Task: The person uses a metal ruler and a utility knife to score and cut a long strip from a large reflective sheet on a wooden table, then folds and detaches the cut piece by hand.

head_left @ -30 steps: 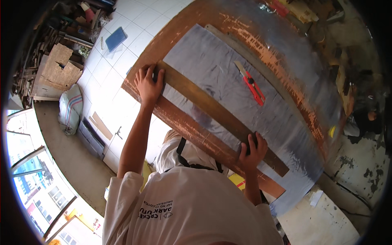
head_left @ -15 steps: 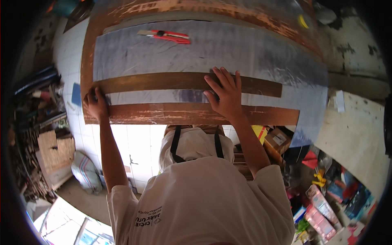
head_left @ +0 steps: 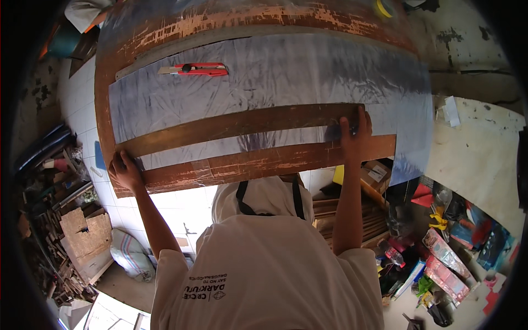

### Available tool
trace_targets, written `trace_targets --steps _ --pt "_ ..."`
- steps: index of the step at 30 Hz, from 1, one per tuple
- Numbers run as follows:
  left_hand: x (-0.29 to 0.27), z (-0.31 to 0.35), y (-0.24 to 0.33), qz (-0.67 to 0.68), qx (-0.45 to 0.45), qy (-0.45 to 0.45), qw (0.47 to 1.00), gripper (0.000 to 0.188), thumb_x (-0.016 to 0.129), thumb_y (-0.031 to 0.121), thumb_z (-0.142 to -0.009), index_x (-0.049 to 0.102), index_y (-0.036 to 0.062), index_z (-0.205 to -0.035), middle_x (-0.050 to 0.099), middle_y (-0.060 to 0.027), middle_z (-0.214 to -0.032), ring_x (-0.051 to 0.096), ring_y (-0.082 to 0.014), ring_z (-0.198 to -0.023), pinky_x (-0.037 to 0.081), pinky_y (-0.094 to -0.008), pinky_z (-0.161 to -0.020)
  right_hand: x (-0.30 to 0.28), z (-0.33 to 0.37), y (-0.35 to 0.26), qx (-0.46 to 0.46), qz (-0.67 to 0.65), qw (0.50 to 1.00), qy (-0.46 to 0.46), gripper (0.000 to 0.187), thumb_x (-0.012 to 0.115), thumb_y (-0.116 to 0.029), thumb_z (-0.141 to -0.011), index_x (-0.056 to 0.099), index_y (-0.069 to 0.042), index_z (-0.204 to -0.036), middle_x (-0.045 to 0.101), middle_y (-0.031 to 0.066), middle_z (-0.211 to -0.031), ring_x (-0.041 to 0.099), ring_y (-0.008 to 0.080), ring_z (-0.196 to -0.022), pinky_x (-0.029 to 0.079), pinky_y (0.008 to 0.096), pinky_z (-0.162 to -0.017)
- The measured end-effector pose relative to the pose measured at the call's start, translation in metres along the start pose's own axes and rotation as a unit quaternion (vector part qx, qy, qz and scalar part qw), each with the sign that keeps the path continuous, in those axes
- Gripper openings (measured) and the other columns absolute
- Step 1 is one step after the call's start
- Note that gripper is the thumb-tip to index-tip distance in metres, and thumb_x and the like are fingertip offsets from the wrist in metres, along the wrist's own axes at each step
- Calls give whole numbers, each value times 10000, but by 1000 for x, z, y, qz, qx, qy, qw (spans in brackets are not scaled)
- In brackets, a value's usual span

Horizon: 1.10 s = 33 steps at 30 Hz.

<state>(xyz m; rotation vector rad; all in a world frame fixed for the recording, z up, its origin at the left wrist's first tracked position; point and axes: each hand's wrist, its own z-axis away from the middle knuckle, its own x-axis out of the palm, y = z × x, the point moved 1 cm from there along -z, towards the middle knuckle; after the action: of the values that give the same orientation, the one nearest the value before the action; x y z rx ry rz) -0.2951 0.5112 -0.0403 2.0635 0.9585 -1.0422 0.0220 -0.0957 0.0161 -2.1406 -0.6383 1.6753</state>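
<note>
A long, flat brown wooden strip lies across a thin, wrinkled, translucent plastic sheet. The sheet covers much of a worn reddish-brown tabletop, whose paint is scratched along the near edge. At the strip's left end, my left hand has its fingers curled against the end and the sheet's edge. My right hand grips the strip's right end, thumb and fingers bent around it. Farther back on the sheet rests a red utility knife, its blade pointing left.
A yellow ring-shaped item sits at the far right of the table. Another person's sleeve shows at the top left. Scrap wood and a white sack stand left; a cardboard box and assorted packages are right.
My right hand has moved from the strip's upper middle-right part to its right end, its spread fingers now bent. My left hand stays at the left end. The whole view has turned slightly.
</note>
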Motion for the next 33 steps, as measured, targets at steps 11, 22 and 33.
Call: trace_targets --steps 11,22,33 --pt "-16 -1 19 7 -49 -30 998 466 628 519 -967 723 180 -1272 633 -82 -1312 562 -333 -1226 440 -524 -1025 -5 -12 -15 -46 174 984 8 652 762 -357 -874 563 -100 -1440 477 271 -1484 391 498 -1403 338 628 -1124" --pt "-39 29 101 -83 -154 -51 983 669 550 528 -1000 447 151 -1543 428 -155 -1577 380 -347 -1476 152 -611 -1233 49 -12 -167 -510 -92 753 -405 591 731 -263 -865 562 -113 -1412 469 198 -1501 457 397 -1393 320 644 -1146" --pt "-95 33 124 480 -413 176 754 478 460 405 -1087 592 62 -1393 592 -130 -1426 523 -281 -1368 391 -467 -1128 69 -32 -160 -546 -133 693 -452 565 712 -232 -887 569 -98 -1417 435 224 -1528 447 402 -1395 300 660 -1159"
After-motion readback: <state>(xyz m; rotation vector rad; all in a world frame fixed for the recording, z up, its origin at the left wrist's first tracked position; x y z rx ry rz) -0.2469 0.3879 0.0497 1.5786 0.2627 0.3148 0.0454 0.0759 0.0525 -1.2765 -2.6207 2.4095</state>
